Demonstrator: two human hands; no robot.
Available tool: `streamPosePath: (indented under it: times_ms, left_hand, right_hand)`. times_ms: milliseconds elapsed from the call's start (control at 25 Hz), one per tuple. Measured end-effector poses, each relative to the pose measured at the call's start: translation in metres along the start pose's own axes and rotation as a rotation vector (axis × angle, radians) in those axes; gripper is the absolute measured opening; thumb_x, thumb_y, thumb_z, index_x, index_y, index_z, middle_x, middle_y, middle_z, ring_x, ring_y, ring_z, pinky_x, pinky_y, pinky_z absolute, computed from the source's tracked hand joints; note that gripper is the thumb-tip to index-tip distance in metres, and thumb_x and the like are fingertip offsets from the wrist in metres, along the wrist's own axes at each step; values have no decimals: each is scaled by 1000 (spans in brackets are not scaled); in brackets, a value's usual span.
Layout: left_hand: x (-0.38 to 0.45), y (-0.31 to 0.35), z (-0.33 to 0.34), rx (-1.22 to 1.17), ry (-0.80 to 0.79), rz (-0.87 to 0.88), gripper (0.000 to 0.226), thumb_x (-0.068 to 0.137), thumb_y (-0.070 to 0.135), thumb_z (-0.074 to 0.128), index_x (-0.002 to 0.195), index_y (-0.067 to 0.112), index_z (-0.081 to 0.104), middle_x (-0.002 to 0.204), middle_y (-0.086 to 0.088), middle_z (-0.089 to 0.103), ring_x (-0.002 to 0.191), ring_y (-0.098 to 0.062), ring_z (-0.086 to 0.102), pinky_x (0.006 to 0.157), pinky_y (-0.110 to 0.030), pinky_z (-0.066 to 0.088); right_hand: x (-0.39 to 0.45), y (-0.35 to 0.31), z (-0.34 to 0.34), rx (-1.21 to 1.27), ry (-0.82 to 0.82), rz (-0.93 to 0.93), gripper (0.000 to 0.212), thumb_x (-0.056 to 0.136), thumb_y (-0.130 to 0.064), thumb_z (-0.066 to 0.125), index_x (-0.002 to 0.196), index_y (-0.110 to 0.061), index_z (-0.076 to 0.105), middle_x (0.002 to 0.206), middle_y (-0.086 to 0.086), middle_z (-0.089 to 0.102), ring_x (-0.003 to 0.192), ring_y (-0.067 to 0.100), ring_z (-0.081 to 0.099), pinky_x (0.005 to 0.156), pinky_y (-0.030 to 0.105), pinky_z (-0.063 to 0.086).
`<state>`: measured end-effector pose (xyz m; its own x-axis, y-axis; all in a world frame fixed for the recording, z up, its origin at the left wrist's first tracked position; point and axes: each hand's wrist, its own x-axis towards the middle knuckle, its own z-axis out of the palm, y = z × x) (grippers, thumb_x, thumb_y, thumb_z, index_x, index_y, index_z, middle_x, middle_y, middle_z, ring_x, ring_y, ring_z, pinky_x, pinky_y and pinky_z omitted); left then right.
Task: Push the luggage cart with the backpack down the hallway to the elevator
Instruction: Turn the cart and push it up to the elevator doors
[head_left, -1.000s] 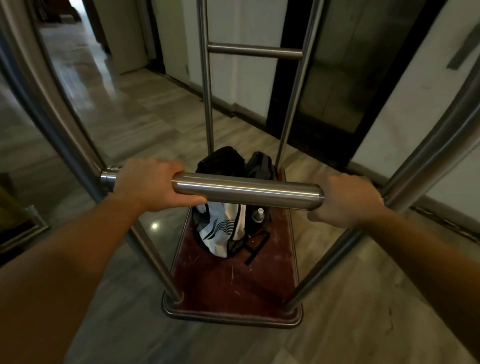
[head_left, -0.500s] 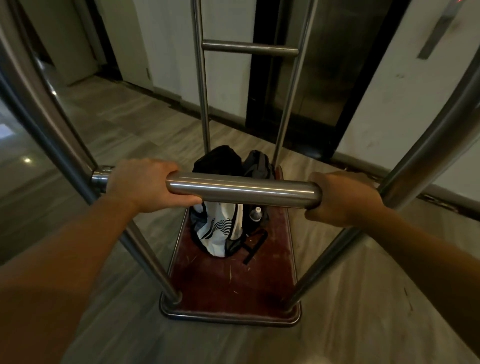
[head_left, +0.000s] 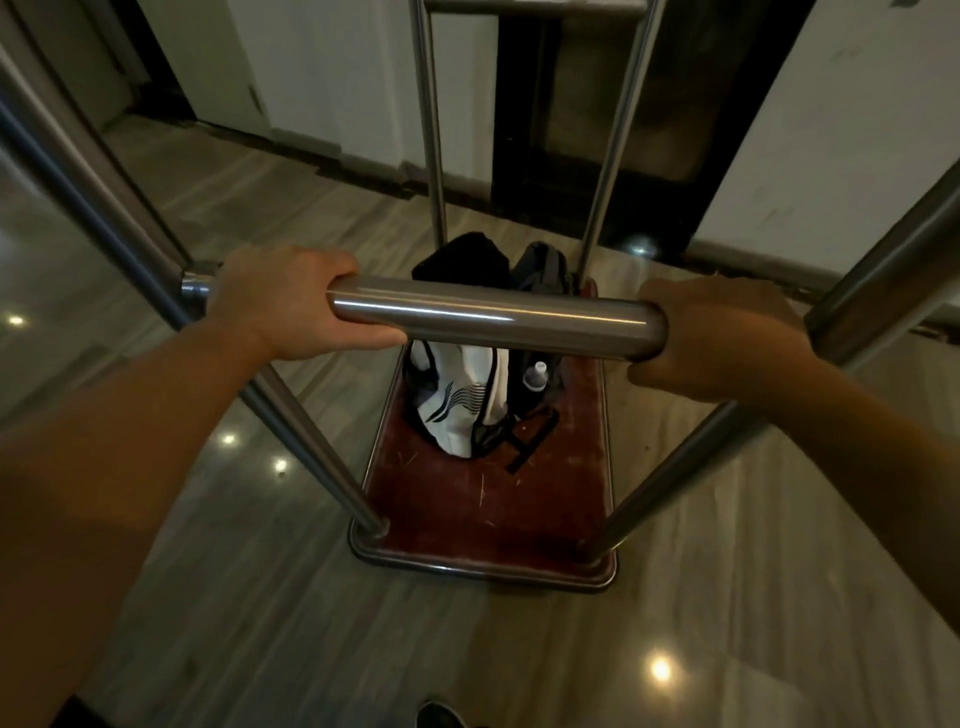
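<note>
The luggage cart's steel handle bar (head_left: 498, 317) runs across the middle of the view. My left hand (head_left: 280, 301) is wrapped around its left end and my right hand (head_left: 722, 338) around its right end. Below it lies the cart's dark red carpeted deck (head_left: 483, 514) with a metal rim. A black and white backpack (head_left: 462, 410) stands upright at the far end of the deck, partly hidden by the bar, with a small bottle (head_left: 537, 375) in its side pocket. Directly ahead of the cart stands the dark elevator door (head_left: 597, 104).
White wall panels (head_left: 337, 78) flank the dark door on both sides. The floor (head_left: 260, 597) is glossy grey tile with light reflections. The cart's slanted steel posts (head_left: 104, 208) frame the view left and right. A shoe tip (head_left: 439, 717) shows at the bottom edge.
The cart has swung rightward and rolled closer to the wall, so the dark door now sits straight ahead and the long hallway on the left has left the view. Both hands kept their grip.
</note>
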<state>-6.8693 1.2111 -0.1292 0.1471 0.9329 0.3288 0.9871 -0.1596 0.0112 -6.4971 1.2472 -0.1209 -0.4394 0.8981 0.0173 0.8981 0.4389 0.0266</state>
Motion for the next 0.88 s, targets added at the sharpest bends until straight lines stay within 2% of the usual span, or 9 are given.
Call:
streamPosePath:
  times_ms: [80,200,280,400,480,560,720,800,880]
  left_hand:
    - [9,-25,1,-12,-1,16,76,54,102,30,74,33,57,57,19,46,49,1,38,51,-23,22]
    - [21,-63,6,-4,-3,57,77,53,102,29,74,33,56,61,14,53,53,-10,47,56,-28,29]
    - [32,-92,11,-14,8,98,75,54,102,29,71,33,55,60,12,54,53,-13,49,57,-29,31]
    - [45,-130,16,-21,23,149,74,55,102,28,67,34,52,57,11,53,51,-14,49,55,-28,32]
    - [52,-157,20,-31,21,185,76,55,102,27,69,32,55,58,10,56,51,-15,51,53,-27,32]
    - [62,-190,20,-48,12,210,78,54,102,26,72,33,56,59,10,55,52,-13,51,51,-26,31]
    - [79,-255,25,-60,-38,230,78,50,104,25,77,36,55,62,14,52,56,-12,51,55,-30,39]
    - [88,-286,31,-100,-43,265,79,50,104,26,78,37,55,62,14,54,55,-12,53,57,-34,48]
    - [99,-315,34,-134,-53,310,79,51,103,26,77,35,55,62,13,56,54,-10,53,56,-34,50]
  right_hand:
    - [15,-22,-4,12,-8,16,41,56,-68,52,85,-43,39,67,-16,45,60,10,46,60,31,35]
    - [35,-48,-6,34,64,27,43,51,-73,44,79,-42,40,61,-21,38,51,4,38,53,28,31]
    - [51,-68,-2,30,65,43,41,52,-71,51,78,-39,43,61,-20,39,51,8,39,53,30,32]
    - [75,-97,-2,75,40,117,38,54,-58,68,76,-37,45,63,-17,46,53,2,39,48,24,28]
    - [91,-120,-1,135,4,175,41,48,-61,64,73,-34,44,68,-7,55,57,11,49,53,29,41]
    - [108,-148,-4,103,0,247,46,42,-69,50,73,-36,44,69,-8,55,63,16,54,61,35,47]
    - [137,-206,-8,42,3,283,40,52,-68,49,81,-41,39,65,-17,46,57,1,43,49,24,28]
    - [148,-231,-6,26,43,289,41,51,-70,42,82,-43,37,63,-19,43,55,-1,40,48,23,24]
    - [164,-252,-3,1,96,298,41,52,-71,39,83,-44,37,60,-21,39,53,-3,36,47,22,22]
